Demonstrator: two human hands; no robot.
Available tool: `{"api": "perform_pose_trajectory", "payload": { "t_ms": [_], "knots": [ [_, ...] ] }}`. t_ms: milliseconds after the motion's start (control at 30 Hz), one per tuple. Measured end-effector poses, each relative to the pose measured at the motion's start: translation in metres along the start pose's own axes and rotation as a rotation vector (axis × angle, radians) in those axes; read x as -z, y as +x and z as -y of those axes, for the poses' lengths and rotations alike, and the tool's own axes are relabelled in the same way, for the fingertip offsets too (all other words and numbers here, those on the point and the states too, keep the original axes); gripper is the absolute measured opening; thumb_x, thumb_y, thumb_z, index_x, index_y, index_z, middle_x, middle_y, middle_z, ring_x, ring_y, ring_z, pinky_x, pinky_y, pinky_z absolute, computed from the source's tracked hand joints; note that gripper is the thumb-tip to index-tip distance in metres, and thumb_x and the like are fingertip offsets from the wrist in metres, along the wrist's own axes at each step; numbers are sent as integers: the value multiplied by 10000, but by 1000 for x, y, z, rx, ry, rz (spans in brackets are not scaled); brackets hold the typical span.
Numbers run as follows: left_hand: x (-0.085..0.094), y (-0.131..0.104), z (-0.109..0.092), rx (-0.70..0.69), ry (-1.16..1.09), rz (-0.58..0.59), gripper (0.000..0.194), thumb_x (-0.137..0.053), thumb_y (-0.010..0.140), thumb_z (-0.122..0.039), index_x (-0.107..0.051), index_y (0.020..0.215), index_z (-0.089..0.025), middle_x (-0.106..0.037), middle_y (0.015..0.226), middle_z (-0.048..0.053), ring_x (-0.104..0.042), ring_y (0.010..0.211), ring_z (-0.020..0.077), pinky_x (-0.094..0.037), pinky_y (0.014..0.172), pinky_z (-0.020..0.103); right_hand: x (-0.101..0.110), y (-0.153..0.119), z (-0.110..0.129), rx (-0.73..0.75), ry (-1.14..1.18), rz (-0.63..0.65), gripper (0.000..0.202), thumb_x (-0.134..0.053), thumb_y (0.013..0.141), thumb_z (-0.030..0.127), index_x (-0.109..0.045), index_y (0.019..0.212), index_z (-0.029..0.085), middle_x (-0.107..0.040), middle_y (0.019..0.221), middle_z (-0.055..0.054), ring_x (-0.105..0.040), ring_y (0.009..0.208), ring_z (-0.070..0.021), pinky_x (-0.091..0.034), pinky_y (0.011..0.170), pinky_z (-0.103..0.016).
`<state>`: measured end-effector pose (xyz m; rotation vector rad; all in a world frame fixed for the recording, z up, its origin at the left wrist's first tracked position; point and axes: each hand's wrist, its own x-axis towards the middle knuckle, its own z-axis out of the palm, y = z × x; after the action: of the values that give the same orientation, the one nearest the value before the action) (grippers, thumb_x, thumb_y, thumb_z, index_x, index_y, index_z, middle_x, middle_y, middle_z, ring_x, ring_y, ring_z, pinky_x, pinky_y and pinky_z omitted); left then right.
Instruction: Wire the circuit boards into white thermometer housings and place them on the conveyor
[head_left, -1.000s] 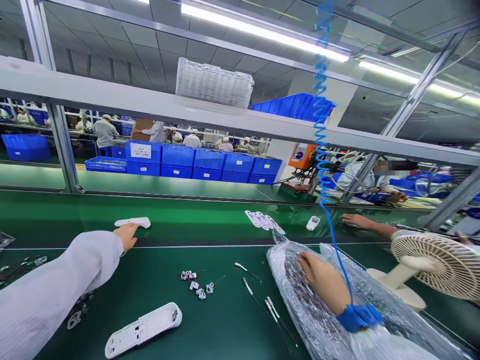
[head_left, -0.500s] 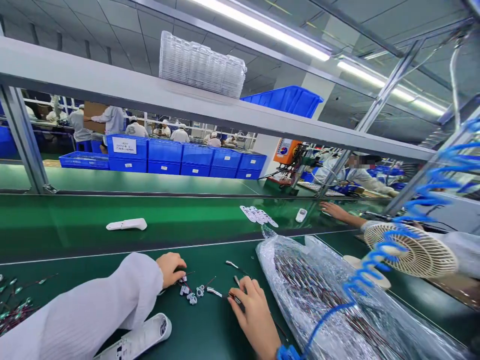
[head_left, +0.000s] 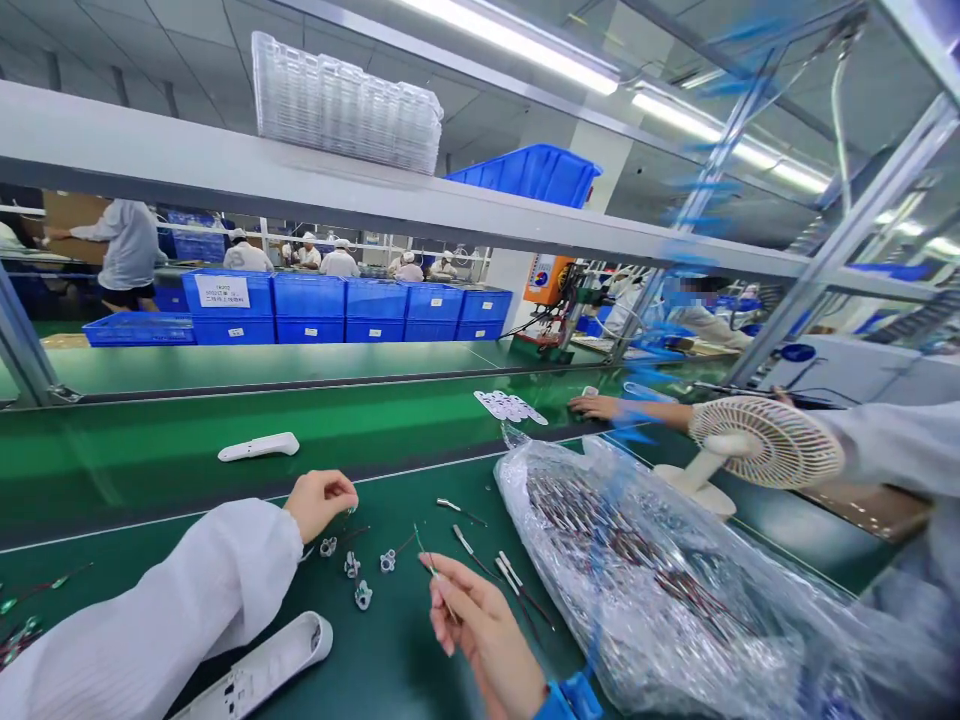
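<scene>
My left hand (head_left: 321, 505) is closed in a pinch above the green bench. A tiny bit shows under its fingertips, too small to name. My right hand (head_left: 484, 615) is closed on thin wires (head_left: 420, 545), whose ends stick up past the fingertips. Between the hands lie several small whitish ring-shaped parts (head_left: 363, 595) with short leads. Right of them lie several silver-tipped wired parts (head_left: 463, 540). An open white plastic housing (head_left: 259, 672) rests below my left forearm. Around my right wrist sits a blue wrist strap (head_left: 568, 697).
A clear plastic bag (head_left: 667, 610) of wired parts lies at the right. A blurred blue coiled cord (head_left: 600, 560) hangs before it. A fan (head_left: 765, 445) and a co-worker's hand (head_left: 596, 407) are beyond. On the green belt lie a white housing (head_left: 259, 447) and a white sheet (head_left: 510, 407).
My right hand has left the silver-tipped parts and is raised with thin wires. My left hand has lifted off the ring-shaped parts, fingers pinched. The co-worker's hand has moved left; the view has shifted.
</scene>
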<state>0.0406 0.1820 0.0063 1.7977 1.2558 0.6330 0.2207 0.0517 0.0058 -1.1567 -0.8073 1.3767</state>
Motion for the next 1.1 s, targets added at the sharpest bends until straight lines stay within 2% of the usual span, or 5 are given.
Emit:
{"api": "perform_pose_trajectory", "payload": {
  "t_ms": [367, 667, 833, 967, 1100],
  "knots": [
    [7, -98, -75, 174, -868, 157, 225, -659, 608, -327, -606, 747, -158, -570, 692, 16, -517, 610, 114, -421, 550, 222, -53, -34, 3, 230, -52, 150, 304, -438, 777, 484, -466, 818, 184, -298, 510, 85, -235, 383, -46, -215, 355, -174],
    [-15, -107, -62, 77, -777, 98, 122, -658, 623, -219, -621, 663, -111, -596, 574, 21, -507, 545, 103, -394, 533, 216, -63, -32, 1, 452, -622, 104, 165, -352, 829, 235, -464, 928, 164, -605, 722, -43, -564, 673, -158, -412, 585, -241],
    [-20, -107, -52, 120, -802, 19, 201, -733, 490, -154, -584, 624, -132, -564, 568, -25, -504, 506, 87, -401, 524, 214, -57, -32, -5, 603, -865, 142, 370, -332, 791, 127, -434, 1144, 170, -607, 958, -99, -580, 842, -207, -463, 680, -284],
    [-28, -107, -44, 163, -884, -59, 146, -689, 544, -168, -582, 633, -124, -541, 526, -30, -468, 456, 65, -370, 463, 188, -65, -35, -10, 626, -753, 121, 367, -350, 819, 182, -446, 1173, 173, -558, 1084, -112, -525, 969, -205, -438, 800, -293],
    [-26, -110, -46, 232, -894, -69, 117, -668, 549, -146, -591, 629, -110, -531, 490, -29, -420, 428, 46, -333, 430, 162, -75, -37, -15, 373, -346, 88, 259, -368, 838, 339, -514, 987, 185, -546, 642, -8, -469, 484, -99, -413, 457, -204]
  ]
}}
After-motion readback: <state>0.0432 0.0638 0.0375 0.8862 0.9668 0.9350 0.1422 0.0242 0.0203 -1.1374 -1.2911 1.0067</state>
